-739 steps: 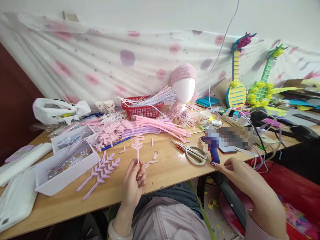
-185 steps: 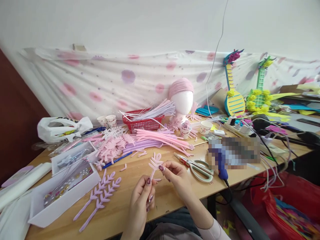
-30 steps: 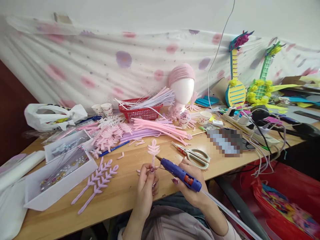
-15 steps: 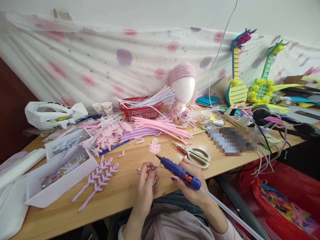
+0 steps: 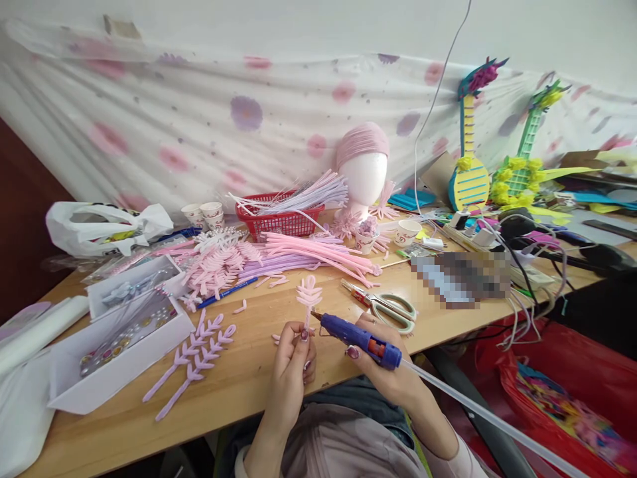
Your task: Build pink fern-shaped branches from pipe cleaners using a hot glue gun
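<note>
My left hand (image 5: 291,364) pinches the stem of a small pink pipe-cleaner leaf sprig (image 5: 309,294) and holds it upright over the wooden table (image 5: 249,372). My right hand (image 5: 385,362) grips a blue hot glue gun (image 5: 354,335), its nozzle almost touching the sprig's stem just above my left fingers. A clear glue stick trails from the gun's back toward the lower right. Two finished purple leaf sprigs (image 5: 192,357) lie on the table left of my hands.
Scissors (image 5: 385,306) lie just beyond the gun. A white box (image 5: 117,338) of beads stands at the left. Behind are pink and purple pipe-cleaner piles (image 5: 298,255), a red basket (image 5: 279,219), a foam head (image 5: 365,174), paper cups, cables and a power strip (image 5: 478,239).
Over the last second the glue gun's nozzle stayed at the sprig's stem, with both hands nearly still. Six seconds ago my right hand held no gun; it lay on the table.
</note>
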The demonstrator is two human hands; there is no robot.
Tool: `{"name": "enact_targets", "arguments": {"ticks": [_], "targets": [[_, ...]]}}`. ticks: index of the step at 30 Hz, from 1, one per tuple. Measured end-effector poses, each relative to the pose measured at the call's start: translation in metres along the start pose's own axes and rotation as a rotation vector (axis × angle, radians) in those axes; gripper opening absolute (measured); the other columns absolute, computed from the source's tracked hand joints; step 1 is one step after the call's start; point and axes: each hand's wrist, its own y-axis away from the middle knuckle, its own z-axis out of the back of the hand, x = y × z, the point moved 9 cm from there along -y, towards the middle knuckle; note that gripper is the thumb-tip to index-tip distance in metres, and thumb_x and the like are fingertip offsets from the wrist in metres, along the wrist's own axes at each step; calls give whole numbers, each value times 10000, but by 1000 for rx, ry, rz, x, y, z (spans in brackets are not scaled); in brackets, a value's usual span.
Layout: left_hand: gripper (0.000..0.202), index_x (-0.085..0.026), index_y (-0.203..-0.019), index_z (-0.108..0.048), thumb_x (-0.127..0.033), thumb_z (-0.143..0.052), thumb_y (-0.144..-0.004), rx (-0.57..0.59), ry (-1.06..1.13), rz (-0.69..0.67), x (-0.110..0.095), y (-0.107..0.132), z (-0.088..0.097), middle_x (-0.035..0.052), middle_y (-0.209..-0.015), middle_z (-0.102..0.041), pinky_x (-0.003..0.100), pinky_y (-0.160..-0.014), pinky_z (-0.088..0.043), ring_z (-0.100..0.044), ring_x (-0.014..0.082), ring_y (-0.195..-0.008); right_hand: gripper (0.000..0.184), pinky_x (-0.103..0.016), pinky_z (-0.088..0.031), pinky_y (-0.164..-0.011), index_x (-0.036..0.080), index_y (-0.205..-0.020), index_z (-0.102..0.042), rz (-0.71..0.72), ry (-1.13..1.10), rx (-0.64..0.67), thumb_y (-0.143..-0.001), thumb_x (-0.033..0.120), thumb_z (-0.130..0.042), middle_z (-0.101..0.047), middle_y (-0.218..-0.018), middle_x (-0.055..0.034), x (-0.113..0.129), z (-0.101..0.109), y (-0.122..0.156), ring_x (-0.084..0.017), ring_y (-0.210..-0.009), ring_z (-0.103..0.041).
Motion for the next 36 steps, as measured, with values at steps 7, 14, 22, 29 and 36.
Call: {"name": "enact_targets", "arguments": {"ticks": [7, 14, 22, 29, 36], "targets": [[375, -208, -828, -495, -547, -641, -760, -36, 22, -15, 0, 1, 3, -100, -550, -299, 156, -399, -114, -171, 28, -400, 294, -286, -404, -590, 202, -720, -575, -60, 113, -57, -879, 443, -521, -563, -657, -15, -21, 31, 4, -178, -628, -527], [332, -208, -828, -482, -505, -626, -801, -21, 42, -36, -2, 0, 3, -99, -557, -322, 152, -407, -141, -195, 24, -411, 518, -293, -397, -504, 202, -561, -601, -477, 444, -461, -818, 631, -466, -581, -497, -29, -82, 126, 14, -201, -505, -552], [351, -205, -832, -485, -514, -644, -785, -39, 42, -12, 1, 0, 6, -103, -551, -320, 146, -404, -147, -188, 18, -409, 543, -349, -425, -610, 166, -820, -661, -620, 604, -364, -856, 634, -388, -683, -727, -130, -125, 120, 5, -290, -708, -639], [294, -196, -807, -493, -448, -645, -809, -100, 85, -98, -10, 1, 18, -103, -548, -317, 137, -375, -164, -195, 15, -392, 465, -373, -425, -656, 160, -891, -571, -659, 830, -398, -813, 611, -491, -653, -867, -143, -94, 131, 58, -317, -795, -604], [266, -182, -731, -474, -341, -677, -797, -245, 120, -258, -50, 9, 61, -96, -557, -351, 130, -366, -184, -236, 7, -378, 278, -277, -423, -595, 212, -752, -598, -346, 402, 13, -900, 424, -497, -603, -669, -16, -30, 71, 24, -183, -635, -563]]}}
